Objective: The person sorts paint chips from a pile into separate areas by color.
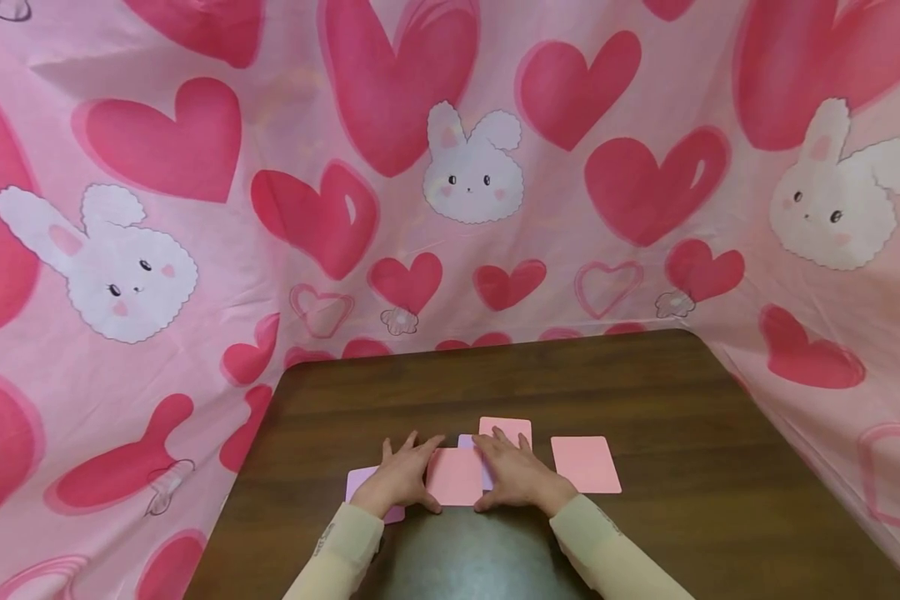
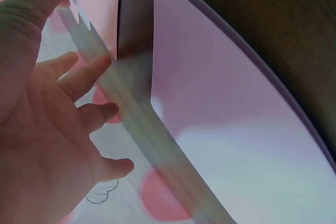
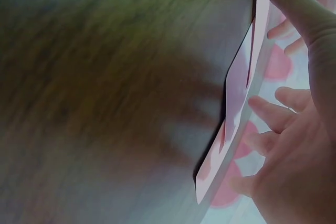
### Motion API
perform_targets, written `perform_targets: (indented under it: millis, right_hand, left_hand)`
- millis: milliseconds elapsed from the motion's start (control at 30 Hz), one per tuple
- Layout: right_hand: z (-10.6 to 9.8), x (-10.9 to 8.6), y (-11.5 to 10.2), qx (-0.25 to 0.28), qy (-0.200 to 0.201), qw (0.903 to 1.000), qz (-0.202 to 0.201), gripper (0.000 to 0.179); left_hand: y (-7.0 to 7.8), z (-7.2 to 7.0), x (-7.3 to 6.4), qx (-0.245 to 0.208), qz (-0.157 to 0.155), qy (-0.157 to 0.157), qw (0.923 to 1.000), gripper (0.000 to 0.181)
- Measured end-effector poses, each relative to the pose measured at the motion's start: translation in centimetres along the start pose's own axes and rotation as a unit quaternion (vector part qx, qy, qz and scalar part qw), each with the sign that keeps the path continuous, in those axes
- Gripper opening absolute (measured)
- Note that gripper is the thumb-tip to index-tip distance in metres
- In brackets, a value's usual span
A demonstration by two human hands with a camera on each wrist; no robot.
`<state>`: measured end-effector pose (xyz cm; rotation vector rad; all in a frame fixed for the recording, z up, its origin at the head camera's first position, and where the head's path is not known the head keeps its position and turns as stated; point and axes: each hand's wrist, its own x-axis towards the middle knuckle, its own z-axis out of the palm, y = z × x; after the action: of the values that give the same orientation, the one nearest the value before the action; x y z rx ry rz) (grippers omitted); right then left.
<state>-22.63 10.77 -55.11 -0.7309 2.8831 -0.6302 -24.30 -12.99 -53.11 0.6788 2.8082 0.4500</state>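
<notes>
A pink paper square [image 1: 454, 477] lies flat on the table between my two hands. My left hand [image 1: 401, 479] is at its left edge, fingers spread and thumb by the lower left corner. Mirroring it, my right hand [image 1: 517, 473] is at the right edge, thumb near the lower right corner. Beneath the left hand is a lilac square [image 1: 360, 482], partly covered; the left wrist view shows its broad lilac face [image 2: 220, 93]. Another lilac square [image 1: 467, 441] shows behind the middle one, overlapping a farther pink square [image 1: 506, 427]. The right fingertips hover over or touch these; I cannot tell which.
A separate pink square [image 1: 587, 464] lies to the right of my right hand. The dark wooden table [image 1: 390, 392] has rounded far corners. Pink cloth [image 1: 555, 200] printed with hearts and rabbits hangs behind and on both sides.
</notes>
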Motion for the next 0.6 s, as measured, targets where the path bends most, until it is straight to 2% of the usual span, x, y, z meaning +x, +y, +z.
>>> perform_targets:
  millis: [233, 600]
  right_hand:
    - [0.18, 0.16, 0.05, -0.010, -0.006, 0.9999, 0.001, 0.102]
    - [0.10, 0.25, -0.09, -0.020, -0.009, 0.9997, -0.007, 0.100]
  left_hand:
    - [0.20, 0.05, 0.14, 0.013, -0.015, -0.012, 0.9997, 0.107]
    - [0.17, 0.10, 0.10, 0.001, -0.011, -0.005, 0.9999, 0.108]
